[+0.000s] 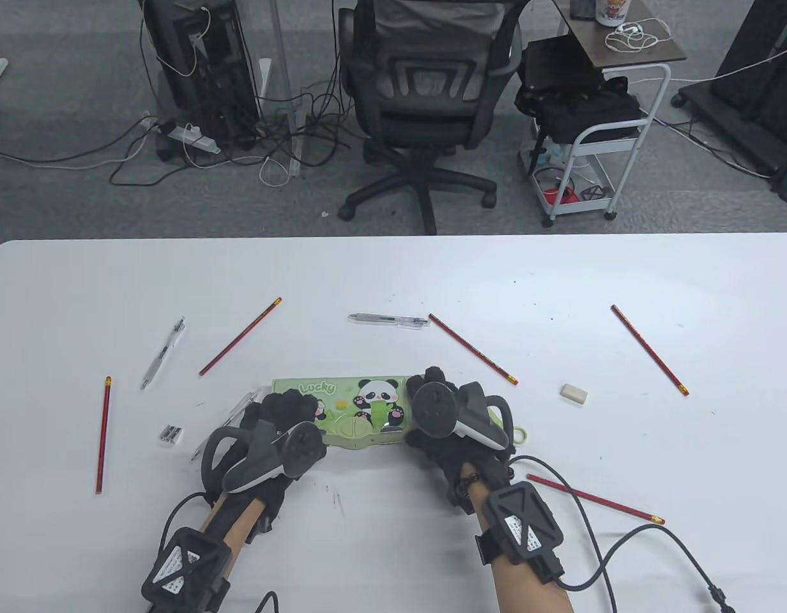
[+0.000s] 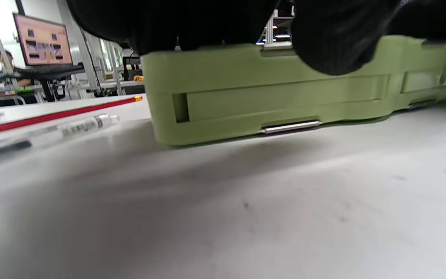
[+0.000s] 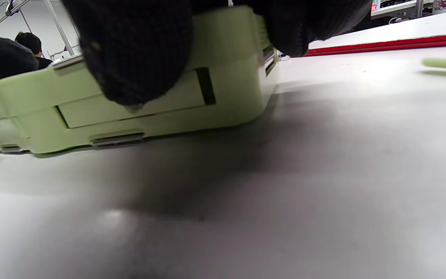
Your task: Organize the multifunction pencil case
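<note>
Across the white tabletop (image 1: pixel 393 281), from its left edge to its right, lie five red pencils with gold ends, three clear pens, one small metal sharpener (image 1: pixel 170 435) and one white eraser (image 1: pixel 573 393). Near the front edge at the middle sits the single green plastic pencil case (image 1: pixel 342 408), shut flat, its lid printed "Lucky" beside a panda. The left hand (image 1: pixel 275 428) grips its left end and the right hand (image 1: pixel 444 415) its right end, fingers curled over the top and thumbs on the near side wall
</note>
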Demonstrator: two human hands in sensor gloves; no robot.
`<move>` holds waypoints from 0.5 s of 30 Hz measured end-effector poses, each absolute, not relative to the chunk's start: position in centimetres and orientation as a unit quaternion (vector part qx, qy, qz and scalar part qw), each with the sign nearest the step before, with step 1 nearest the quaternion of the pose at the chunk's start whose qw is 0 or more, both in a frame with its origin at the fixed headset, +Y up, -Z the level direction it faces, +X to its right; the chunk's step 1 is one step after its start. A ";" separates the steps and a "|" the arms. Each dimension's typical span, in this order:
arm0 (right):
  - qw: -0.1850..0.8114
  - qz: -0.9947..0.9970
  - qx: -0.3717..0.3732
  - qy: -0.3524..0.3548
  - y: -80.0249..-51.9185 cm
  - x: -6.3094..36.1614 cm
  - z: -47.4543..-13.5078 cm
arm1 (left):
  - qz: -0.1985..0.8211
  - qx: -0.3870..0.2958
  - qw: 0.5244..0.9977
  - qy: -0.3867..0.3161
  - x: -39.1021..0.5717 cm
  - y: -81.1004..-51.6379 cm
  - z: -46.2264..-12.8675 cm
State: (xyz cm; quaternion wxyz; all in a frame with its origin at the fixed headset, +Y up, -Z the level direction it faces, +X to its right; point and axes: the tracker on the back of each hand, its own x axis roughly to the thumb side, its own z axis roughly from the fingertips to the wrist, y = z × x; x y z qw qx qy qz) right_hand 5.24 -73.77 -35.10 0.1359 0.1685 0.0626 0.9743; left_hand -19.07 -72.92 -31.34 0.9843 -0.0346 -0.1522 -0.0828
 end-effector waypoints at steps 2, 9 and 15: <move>0.137 0.974 0.167 0.060 -73.8 5.3 -35.1 | -0.117 -0.019 0.982 -0.144 -18.3 -72.9 -31.8; 0.151 0.973 0.165 0.057 -73.8 5.5 -35.2 | -0.166 -0.027 0.973 -0.160 -17.6 -72.1 -32.8; 0.160 0.973 0.158 0.052 -73.7 5.8 -35.4 | -0.159 -0.017 0.973 -0.167 -17.9 -72.0 -32.8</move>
